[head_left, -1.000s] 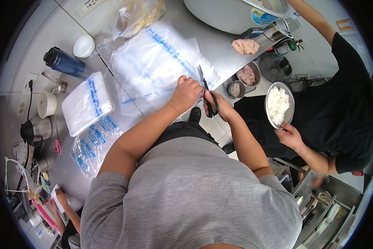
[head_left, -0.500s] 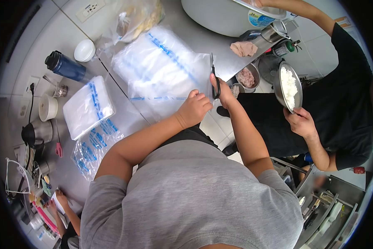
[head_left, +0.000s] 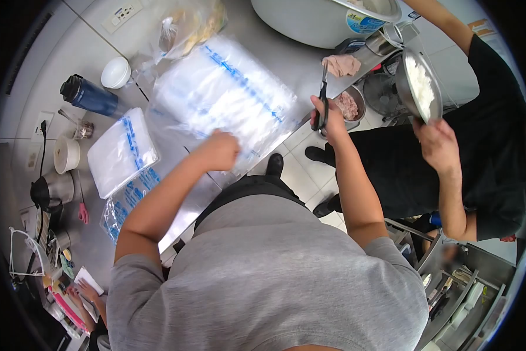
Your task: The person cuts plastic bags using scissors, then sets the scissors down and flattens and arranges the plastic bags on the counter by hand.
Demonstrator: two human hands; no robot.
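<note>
My right hand (head_left: 331, 121) is closed around black-handled scissors (head_left: 322, 104), their blades pointing up and away from me, beside the table's edge. My left hand (head_left: 221, 150), a little smeared by motion, is closed in a fist at the near edge of a large stack of clear plastic bags (head_left: 234, 88) with blue print. Bunched plastic shows on either side of that fist. To the left lies a second, folded stack of bags (head_left: 121, 155), partly over a clear blue-printed wrapper (head_left: 128, 199).
A co-worker's hand (head_left: 438, 146) at right holds a metal bowl of white food (head_left: 421, 88). A big grey tub (head_left: 310, 23), a pink cloth (head_left: 341, 65) and a pot of meat (head_left: 348, 107) stand near. A blue bottle (head_left: 93, 95) and pink-handled scissors (head_left: 83, 213) are left.
My left hand has moved left and toward me along the bags. My right hand, with the scissors, has moved right, away from the stack. The co-worker's bowl has shifted up and right.
</note>
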